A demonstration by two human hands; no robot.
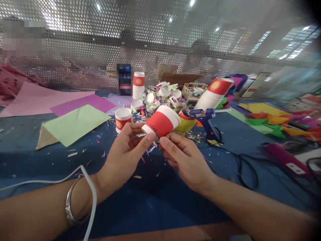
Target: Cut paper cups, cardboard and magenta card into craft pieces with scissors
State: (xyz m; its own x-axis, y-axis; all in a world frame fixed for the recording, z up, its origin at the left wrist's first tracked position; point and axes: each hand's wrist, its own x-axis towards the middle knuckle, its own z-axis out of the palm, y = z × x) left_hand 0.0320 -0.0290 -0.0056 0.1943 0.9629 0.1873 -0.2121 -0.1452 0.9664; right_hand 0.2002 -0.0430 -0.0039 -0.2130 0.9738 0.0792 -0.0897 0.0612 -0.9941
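A red and white paper cup (162,122) is tilted in front of me, its wide end up and to the right. My left hand (130,142) grips it near the narrow end, thumb on the near side. At the cup's lower side, the thumb and fingers of my right hand (179,150) are pinched together against it; any small thing between them is hidden. Just behind my left fingers stands another paper cup (122,118), upright. A blue glue gun (207,122) rests right of the held cup, beside a yellow roundish object (186,125).
Stacked paper cups (138,85) stand behind a heap of white cut pieces (163,95); another stack (214,93) leans right. Coloured paper sheets (77,124) lie left. Black cables (247,170) and a purple power strip (286,159) lie right. A white cable (91,187) crosses my left wrist.
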